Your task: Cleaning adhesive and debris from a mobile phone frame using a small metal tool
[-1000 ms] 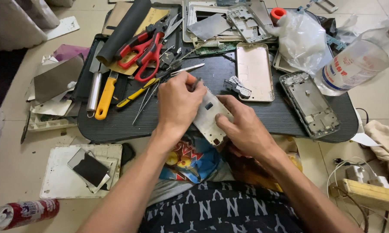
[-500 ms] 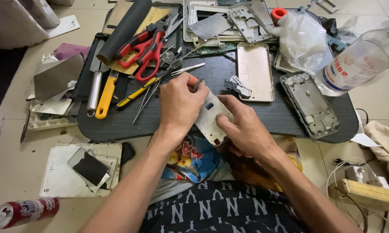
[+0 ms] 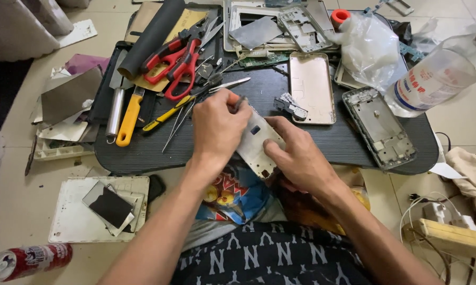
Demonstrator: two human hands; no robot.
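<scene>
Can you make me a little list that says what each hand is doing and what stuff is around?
place: black tray on a tiled floor
left hand: grips a small tool with an orange handle, tip on the phone frame
right hand: holds the phone frame at the tray's near edge
on tray, left: red pliers, yellow-handled tool, tweezers
on tray, right: gold phone back, grey phone frame
far right: clear bottle lying down
floor, near left: red can on its side
</scene>
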